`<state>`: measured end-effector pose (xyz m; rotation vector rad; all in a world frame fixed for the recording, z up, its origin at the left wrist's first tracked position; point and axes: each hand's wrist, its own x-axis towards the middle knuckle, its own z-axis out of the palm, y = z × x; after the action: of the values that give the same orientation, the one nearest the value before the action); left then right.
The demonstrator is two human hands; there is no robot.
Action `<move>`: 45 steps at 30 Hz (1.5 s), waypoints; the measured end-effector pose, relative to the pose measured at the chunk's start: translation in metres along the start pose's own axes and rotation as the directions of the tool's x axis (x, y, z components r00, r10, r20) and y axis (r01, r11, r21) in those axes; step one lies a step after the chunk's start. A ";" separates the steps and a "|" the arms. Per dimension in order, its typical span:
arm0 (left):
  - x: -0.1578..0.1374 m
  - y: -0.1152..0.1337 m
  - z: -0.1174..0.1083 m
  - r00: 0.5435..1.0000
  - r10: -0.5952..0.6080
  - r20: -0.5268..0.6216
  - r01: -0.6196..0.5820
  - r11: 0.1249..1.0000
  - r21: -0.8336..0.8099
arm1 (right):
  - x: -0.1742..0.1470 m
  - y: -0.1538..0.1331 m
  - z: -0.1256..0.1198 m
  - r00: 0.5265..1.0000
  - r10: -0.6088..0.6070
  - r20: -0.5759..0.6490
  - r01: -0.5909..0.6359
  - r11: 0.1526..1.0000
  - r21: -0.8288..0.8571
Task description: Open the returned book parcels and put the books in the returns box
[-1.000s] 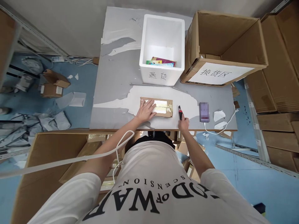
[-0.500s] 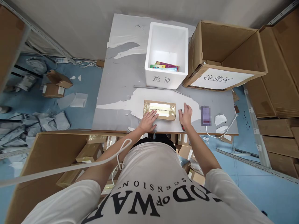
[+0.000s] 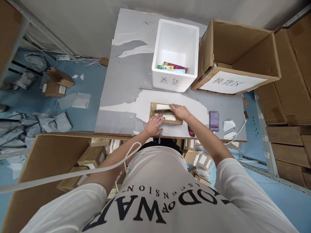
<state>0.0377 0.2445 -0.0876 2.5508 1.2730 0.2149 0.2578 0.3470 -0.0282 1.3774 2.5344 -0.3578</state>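
A small taped cardboard box (image 3: 170, 121) lies on the table in front of me, with a dark gap between its top flaps. My left hand (image 3: 155, 125) rests on its near left part, fingers stretched out over the top and thumb apart on the near side. At the far right part of the box, my right hand (image 3: 180, 111) has its fingers curled over the far flap. What is inside the box cannot be made out. A red and black tool, perhaps a box cutter (image 3: 191, 130), lies by the table's front edge, below my right forearm.
A white foam box (image 3: 175, 81) holding colourful booklets stands behind, beside a large open carton (image 3: 243, 72). A phone (image 3: 214, 121) and paper scraps (image 3: 229, 125) lie right on the table (image 3: 126, 74). A big carton (image 3: 39, 161) of parcels stands at left front; a white cable crosses my left arm.
My right hand has let go of the red and black tool and moved left onto the box. The top flaps have parted. My left hand has stayed in place.
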 end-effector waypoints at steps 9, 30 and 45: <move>-0.001 0.001 -0.002 1.000 -0.019 0.016 0.020 1.000 -0.020 | 0.046 0.037 -0.004 0.899 0.437 -0.011 -0.422 0.875 0.236; 0.028 -0.093 -0.037 0.998 -0.058 0.017 0.060 0.959 -0.278 | -0.042 -0.035 0.020 0.994 0.007 -0.112 -0.010 1.000 -0.022; 0.038 -0.064 -0.093 0.950 0.069 0.304 -0.061 0.998 -0.034 | -0.063 -0.006 0.007 0.974 -0.169 -0.150 0.204 0.943 0.265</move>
<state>-0.0113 0.3282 -0.0194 2.4851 1.0638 -0.1463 0.2871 0.2919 -0.0139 1.2861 2.8145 -0.7102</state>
